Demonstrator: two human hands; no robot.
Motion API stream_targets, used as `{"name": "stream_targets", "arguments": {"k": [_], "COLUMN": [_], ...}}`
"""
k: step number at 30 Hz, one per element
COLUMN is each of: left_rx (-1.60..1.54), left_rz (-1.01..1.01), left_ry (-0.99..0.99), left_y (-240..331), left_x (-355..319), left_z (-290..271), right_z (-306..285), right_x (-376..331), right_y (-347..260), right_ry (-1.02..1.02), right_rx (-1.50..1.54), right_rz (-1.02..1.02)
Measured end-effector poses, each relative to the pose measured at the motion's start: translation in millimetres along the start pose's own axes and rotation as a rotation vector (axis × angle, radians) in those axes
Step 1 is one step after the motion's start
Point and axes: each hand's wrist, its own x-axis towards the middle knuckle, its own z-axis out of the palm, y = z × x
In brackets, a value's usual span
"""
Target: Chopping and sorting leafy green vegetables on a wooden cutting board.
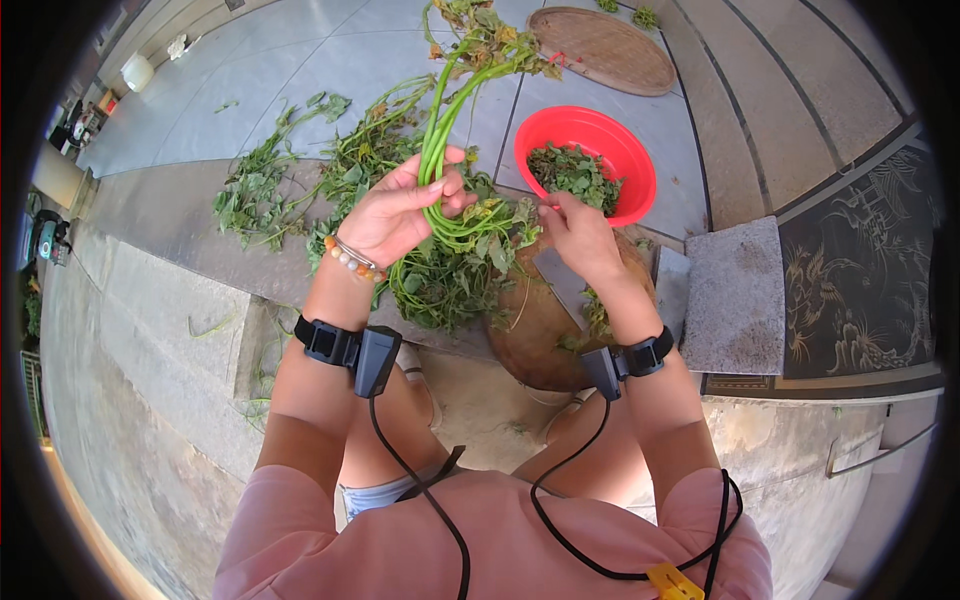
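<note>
A looped bunch of long green leafy vines (pixel 436 140) is in my left hand (pixel 398 208), its thumb and fingers closed around the stems. Wilted, yellowing leaves hang from the bunch's far end, and its lower part curves to the right. At that right-hand end, my right hand (pixel 583 240) pinches at the leaves (pixel 500 228) with thumb and forefinger. Below the right hand, a cleaver (pixel 560 287) lies on a round wooden chopping block (pixel 535 345). Beyond that hand, a red basin (pixel 640 170) holds a pile of chopped leaves (pixel 572 177).
More leafy vines (pixel 265 195) lie heaped on the stone ledge and tiles to the left. An oval wooden board (pixel 605 50) rests beyond the basin. A rough stone slab (pixel 735 295) and a dark carved panel (pixel 855 265) stand at the right. Cables run from both wrist devices.
</note>
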Motion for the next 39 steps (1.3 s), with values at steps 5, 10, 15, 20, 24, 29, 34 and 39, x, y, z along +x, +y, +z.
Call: {"name": "stream_targets", "arguments": {"k": [5,10,15,20,24,29,34,39], "left_rx": [-0.022,-0.025,0.047,-0.017,-0.025,0.010,-0.016,-0.056], "left_rz": [-0.107,-0.253,-0.301,-0.303,-0.368,-0.319,-0.319,-0.213], "left_ry": [0.012,-0.068,0.053,0.040,0.106,0.076,0.071,0.190], "left_y": [-9,-25,-34,-33,-26,-24,-25,-20], "left_x": [4,9,14,16,13,12,13,14], "left_z": [14,26,43,39,40,45,49,43], "right_z": [-35,-48,-59,-48,-51,-51,-42,-61], "right_x": [2,4,-1,-2,-3,2,8,4], "right_y": [-29,-31,-26,-8,-1,22,42,22], "right_ry": [0.140,0.006,0.020,0.059,-0.035,0.210,0.284,-0.228], "right_rx": [0.884,1.302,1.205,0.817,0.646,0.146,0.098,0.586], "right_rz": [0.122,0.136,0.211,0.096,0.170,-0.019,0.062,0.345]}}
